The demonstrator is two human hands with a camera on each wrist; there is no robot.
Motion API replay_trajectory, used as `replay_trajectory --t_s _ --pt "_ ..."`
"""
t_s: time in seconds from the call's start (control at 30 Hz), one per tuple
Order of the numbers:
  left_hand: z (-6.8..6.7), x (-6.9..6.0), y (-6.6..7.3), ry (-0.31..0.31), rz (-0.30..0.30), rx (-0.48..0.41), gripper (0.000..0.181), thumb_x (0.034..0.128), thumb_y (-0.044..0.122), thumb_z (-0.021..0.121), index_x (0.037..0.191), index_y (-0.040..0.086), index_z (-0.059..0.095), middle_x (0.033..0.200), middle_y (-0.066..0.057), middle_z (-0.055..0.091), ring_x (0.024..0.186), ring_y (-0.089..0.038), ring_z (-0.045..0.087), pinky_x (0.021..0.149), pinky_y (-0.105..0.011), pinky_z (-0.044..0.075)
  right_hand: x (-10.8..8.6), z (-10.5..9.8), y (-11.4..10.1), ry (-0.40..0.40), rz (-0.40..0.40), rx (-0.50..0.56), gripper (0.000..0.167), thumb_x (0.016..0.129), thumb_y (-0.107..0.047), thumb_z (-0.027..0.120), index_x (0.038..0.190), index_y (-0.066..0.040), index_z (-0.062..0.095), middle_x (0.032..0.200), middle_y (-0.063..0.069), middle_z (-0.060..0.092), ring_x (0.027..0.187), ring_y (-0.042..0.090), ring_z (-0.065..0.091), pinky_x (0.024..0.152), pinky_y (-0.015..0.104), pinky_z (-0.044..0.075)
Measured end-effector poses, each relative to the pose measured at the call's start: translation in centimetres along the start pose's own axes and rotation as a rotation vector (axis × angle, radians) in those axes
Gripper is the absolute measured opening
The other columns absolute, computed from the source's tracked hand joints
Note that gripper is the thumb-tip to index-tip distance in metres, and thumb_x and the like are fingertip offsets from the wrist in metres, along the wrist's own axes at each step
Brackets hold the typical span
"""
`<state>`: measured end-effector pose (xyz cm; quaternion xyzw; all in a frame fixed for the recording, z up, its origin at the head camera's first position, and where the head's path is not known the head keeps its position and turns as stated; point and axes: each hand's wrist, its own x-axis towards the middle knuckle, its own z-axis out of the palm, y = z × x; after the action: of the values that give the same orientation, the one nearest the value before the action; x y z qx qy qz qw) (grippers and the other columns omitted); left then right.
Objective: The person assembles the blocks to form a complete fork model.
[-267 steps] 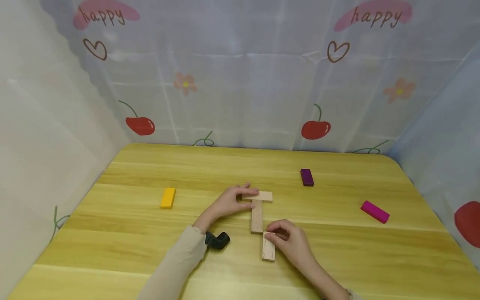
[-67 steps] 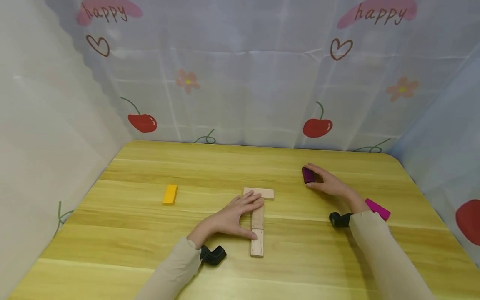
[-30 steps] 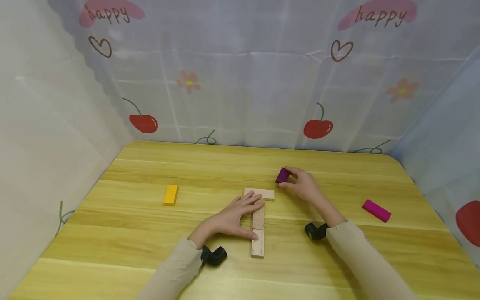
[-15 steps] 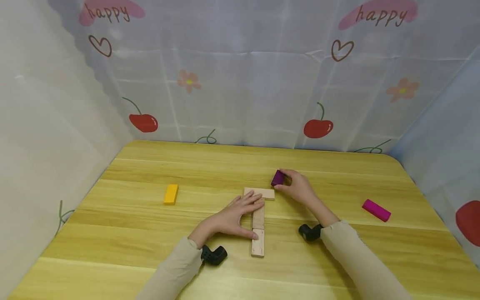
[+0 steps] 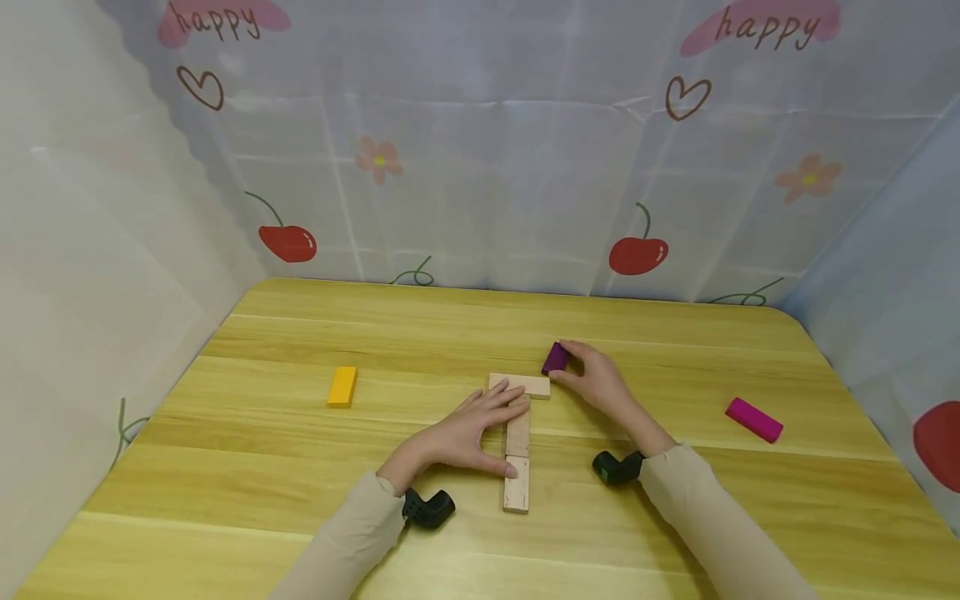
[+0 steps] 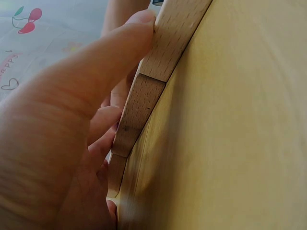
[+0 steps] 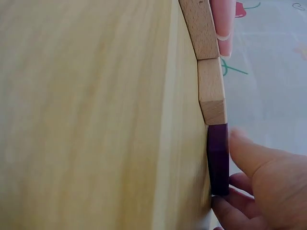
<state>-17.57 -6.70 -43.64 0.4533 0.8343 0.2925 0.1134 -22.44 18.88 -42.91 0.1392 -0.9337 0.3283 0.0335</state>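
Note:
Three plain wooden blocks lie flat in a T: one crosswise block [image 5: 536, 387] at the far end, then a middle block [image 5: 517, 438] and a near block [image 5: 516, 495] end to end. My left hand [image 5: 459, 435] rests on them with fingers spread, its thumb on the near block and fingertips around the far junction. My right hand [image 5: 597, 382] pinches a purple block [image 5: 555, 358] between thumb and fingers, just beyond the crosswise block's right end. In the right wrist view, the purple block [image 7: 218, 159] appears against or very close to that end.
A yellow block [image 5: 342, 387] lies to the left on the wooden table [image 5: 225, 467]. Off to the right is a magenta block [image 5: 753, 420]. Black wrist devices are on the left wrist [image 5: 429, 508] and right wrist [image 5: 618, 468]. A printed curtain [image 5: 487, 183] stands behind the table.
The near wooden block has shifted left into line with the middle one. My right hand has taken the purple block and carried it left and slightly nearer, beside the crosswise block; lately it barely moves.

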Motion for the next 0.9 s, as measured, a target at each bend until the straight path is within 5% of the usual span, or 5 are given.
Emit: replay_trajectory --t_s 0.9 --pt "0.0 0.1 0.0 -0.01 -0.009 -0.002 0.089 0.0803 0.047 0.071 0.149 0.011 0.026 0.155 -0.001 0.01 0.14 -0.018 -0.006 0.11 -0.047 -0.001 -1.4 -1.2 0.2 -0.011 -0.011 0.127 0.049 0.097 -0.015 0.055 0.138 0.006 0.041 0.135 0.026 0.043 0.126 0.041 0.036 0.101 0.053 0.03"
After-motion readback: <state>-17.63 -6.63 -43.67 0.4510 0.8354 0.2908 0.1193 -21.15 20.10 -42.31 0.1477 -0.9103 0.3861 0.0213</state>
